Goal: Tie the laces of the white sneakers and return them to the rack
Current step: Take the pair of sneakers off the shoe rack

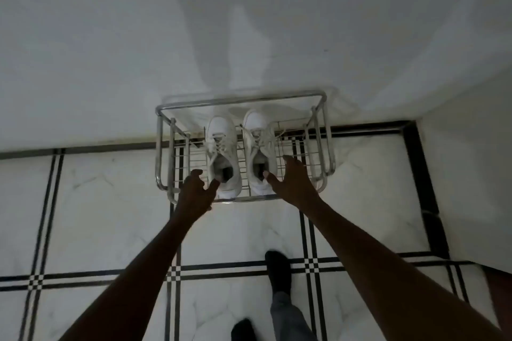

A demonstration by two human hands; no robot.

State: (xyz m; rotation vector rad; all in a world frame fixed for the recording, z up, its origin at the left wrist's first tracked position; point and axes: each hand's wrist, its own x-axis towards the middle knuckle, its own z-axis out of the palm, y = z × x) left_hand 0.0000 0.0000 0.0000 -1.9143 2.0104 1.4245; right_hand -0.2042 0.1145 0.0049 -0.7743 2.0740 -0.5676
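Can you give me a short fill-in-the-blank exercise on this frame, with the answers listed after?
1. The two white sneakers sit side by side on a metal ____.
2. Their toes point toward the ____.
3. The left hand and right hand each reach for a sneaker's ____ end.
4. The floor tiles are white with ____ lines.

Missing words: rack; wall; heel; black

Dim light. Plain white wall [110,36] with soft shadows. Floor [110,216] of white marble-look tiles, black stripe borders, small checker squares at crossings. Black skirting band [424,174] along right wall.
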